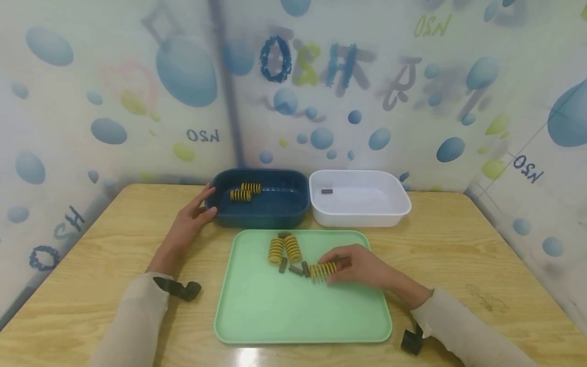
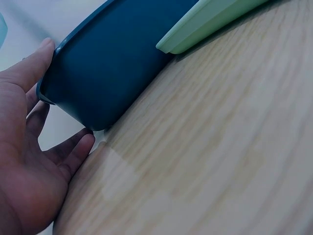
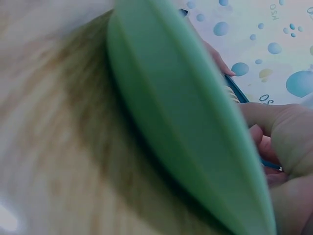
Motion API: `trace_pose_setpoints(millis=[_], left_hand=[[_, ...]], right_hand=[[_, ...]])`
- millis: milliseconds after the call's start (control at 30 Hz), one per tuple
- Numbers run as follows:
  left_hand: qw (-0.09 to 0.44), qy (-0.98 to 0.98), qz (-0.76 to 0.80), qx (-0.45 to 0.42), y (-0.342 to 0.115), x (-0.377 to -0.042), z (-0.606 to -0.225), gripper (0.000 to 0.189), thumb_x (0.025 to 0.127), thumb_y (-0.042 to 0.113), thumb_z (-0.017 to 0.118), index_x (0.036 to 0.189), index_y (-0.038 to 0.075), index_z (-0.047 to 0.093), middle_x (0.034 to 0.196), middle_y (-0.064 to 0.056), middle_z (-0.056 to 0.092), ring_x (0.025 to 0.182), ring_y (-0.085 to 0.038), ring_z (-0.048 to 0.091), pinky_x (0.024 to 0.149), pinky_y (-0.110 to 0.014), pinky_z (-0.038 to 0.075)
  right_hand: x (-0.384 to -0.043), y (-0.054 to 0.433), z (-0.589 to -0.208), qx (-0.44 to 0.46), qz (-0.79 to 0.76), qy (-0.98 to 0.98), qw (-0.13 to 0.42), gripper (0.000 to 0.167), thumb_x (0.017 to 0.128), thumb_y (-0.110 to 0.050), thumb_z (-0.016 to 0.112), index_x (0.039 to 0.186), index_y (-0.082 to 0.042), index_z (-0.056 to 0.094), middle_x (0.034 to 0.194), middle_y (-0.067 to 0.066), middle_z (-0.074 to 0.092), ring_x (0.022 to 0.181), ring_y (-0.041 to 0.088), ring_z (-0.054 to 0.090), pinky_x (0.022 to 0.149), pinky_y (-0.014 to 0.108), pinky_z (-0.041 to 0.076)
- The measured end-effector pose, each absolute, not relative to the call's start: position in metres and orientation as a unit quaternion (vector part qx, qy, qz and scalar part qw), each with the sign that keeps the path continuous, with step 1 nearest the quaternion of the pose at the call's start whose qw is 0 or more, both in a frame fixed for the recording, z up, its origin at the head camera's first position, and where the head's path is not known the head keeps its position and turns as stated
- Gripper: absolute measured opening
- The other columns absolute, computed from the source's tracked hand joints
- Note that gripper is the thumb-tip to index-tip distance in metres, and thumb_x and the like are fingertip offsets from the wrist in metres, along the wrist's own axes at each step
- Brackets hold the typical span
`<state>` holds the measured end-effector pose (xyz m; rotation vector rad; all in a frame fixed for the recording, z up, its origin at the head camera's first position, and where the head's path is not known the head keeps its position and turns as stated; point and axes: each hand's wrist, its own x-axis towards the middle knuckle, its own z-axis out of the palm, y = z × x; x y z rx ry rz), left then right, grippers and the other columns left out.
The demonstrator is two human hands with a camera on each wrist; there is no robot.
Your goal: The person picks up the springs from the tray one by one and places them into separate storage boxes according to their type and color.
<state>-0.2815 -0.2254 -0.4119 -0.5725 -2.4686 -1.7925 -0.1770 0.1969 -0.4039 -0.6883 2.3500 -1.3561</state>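
Observation:
My right hand (image 1: 359, 265) pinches a thick yellow coil spring (image 1: 323, 271) low over the light green tray (image 1: 293, 316). In the right wrist view the tray's raised side hides most of that grip. Beside the held spring lie two more yellow springs (image 1: 292, 248) and several small dark springs (image 1: 296, 270). My left hand (image 1: 189, 220) rests with spread fingers against the left end of the dark blue bin (image 1: 261, 220). From the left wrist view, the thumb (image 2: 39, 63) lies at the bin's rim and the other fingers are lower.
Inside the blue bin are two yellow springs (image 1: 241, 195). A white bin (image 1: 359, 220) stands right beside it and contains one small dark spring (image 1: 327, 191). Both bins sit behind the tray on the wooden table (image 1: 458, 244), close to the patterned wall (image 1: 293, 127).

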Motion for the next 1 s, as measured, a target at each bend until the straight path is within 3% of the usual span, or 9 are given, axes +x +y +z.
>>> trace_pose_setpoints(millis=[200,533,1000], left_hand=[[0.022,-0.803,-0.569,-0.176,-0.227,-0.279,-0.411,0.056,0.099,0.024,0.056,0.15,0.02,0.034,0.158,0.01,0.016,0.13,-0.035,0.037,0.092,-0.014,0.036],[0.025,-0.814,-0.551,-0.182,-0.228,-0.278,-0.414,0.057,0.099,0.026,0.054,0.151,0.02,0.031,0.159,0.009,0.014,0.13,-0.037,0.038,0.093,-0.015,0.034],[0.017,-0.789,-0.589,-0.176,-0.225,-0.282,-0.413,0.057,0.098,0.022,0.057,0.15,0.018,0.034,0.158,0.009,0.016,0.134,-0.037,0.031,0.093,-0.014,0.035]], right_hand=[[-0.179,0.196,-0.399,-0.245,-0.481,0.827,0.153,0.035,0.079,-0.023,0.08,0.112,-0.017,0.07,0.097,0.001,0.066,0.069,0.013,0.058,0.063,0.027,0.05],[-0.182,0.192,-0.377,-0.226,-0.511,0.811,0.174,0.038,0.081,-0.02,0.078,0.117,-0.012,0.068,0.112,0.004,0.066,0.087,0.02,0.065,0.068,0.032,0.054],[-0.213,0.176,-0.348,-0.203,-0.51,0.823,0.148,0.039,0.081,-0.026,0.078,0.117,-0.015,0.068,0.11,0.004,0.067,0.088,0.022,0.065,0.071,0.035,0.052]])
